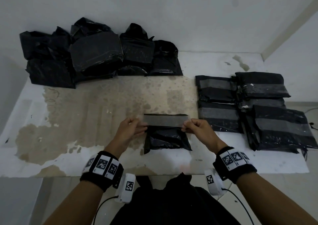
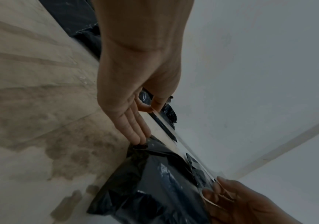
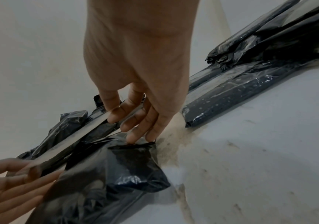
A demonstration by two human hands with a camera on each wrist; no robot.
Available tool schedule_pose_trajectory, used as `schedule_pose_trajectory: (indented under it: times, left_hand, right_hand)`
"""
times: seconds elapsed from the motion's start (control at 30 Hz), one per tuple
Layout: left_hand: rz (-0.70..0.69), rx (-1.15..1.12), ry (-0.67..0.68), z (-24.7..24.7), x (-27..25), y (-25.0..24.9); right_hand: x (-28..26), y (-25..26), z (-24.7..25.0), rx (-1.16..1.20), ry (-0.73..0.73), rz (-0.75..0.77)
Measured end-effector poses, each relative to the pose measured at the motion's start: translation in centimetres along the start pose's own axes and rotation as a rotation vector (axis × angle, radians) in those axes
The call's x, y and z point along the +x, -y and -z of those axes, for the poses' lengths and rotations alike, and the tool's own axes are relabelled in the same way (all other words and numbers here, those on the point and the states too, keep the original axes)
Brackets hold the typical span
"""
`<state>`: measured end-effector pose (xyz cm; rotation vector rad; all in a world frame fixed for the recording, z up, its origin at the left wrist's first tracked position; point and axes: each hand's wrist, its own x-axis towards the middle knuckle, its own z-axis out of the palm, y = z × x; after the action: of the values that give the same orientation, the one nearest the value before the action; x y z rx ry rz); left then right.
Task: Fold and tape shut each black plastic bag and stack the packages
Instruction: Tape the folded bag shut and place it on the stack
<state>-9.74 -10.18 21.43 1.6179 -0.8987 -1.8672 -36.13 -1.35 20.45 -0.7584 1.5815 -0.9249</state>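
A small black plastic bag [image 1: 167,141] lies on the table in front of me, its top flap raised. Across that flap runs a wide strip of clear tape [image 1: 164,120], stretched between my two hands. My left hand [image 1: 136,127] pinches the tape's left end between thumb and forefinger [image 2: 147,108], its other fingers straight and touching the bag's corner [image 2: 141,146]. My right hand [image 1: 188,126] pinches the right end [image 3: 116,115], with lower fingertips on the bag's other corner [image 3: 141,144]. The bag [image 2: 155,186] shows crinkled and glossy below the tape [image 3: 62,148].
A heap of untaped black bags [image 1: 96,52] sits at the table's back left against the wall. Taped packages [image 1: 258,107] lie stacked at the right, some overlapping. The worn table surface [image 1: 89,112] is bare to the left of my hands. A cable hangs past the near edge.
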Motion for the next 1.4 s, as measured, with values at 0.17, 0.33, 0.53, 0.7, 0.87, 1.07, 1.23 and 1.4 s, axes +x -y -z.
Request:
schedule_pose_trajectory:
  times: [0.17, 0.33, 0.53, 0.7, 0.87, 1.07, 1.23, 1.4]
  left_hand:
    - [0.015, -0.043, -0.005, 0.2, -0.1, 1.2]
    - [-0.002, -0.038, -0.002, 0.3, 0.0, 2.2]
    - [0.012, -0.067, -0.017, 0.0, 0.2, 2.9]
    - [0.043, -0.088, -0.028, -0.1, 0.6, 3.5]
    - [0.011, -0.031, -0.053, -0.1, 0.8, 4.0]
    - [-0.025, 0.053, -0.097, -0.1, 0.5, 5.0]
    - [-0.03, 0.175, -0.153, -0.1, 0.9, 5.7]
    - [-0.08, 0.239, -0.198, -0.9, 1.0, 6.1]
  right_hand:
    - [-0.5, -0.3, -0.1, -0.051, -0.024, 0.002]
    - [-0.7, -0.7, 0.1, -0.072, -0.046, -0.009]
    - [-0.6, -1.2, -0.1, -0.057, -0.069, -0.04]
    - [-0.4, -1.7, -0.2, -0.054, -0.079, -0.044]
    - [-0.3, -2.2, -0.1, -0.101, -0.092, -0.071]
    - [0.1, -2.6, -0.5, -0.175, -0.163, -0.07]
    - [0.1, -2.8, -0.6, -0.217, -0.155, -0.099]
    - [0.0, -3.0, -0.7, -0.196, -0.146, -0.111]
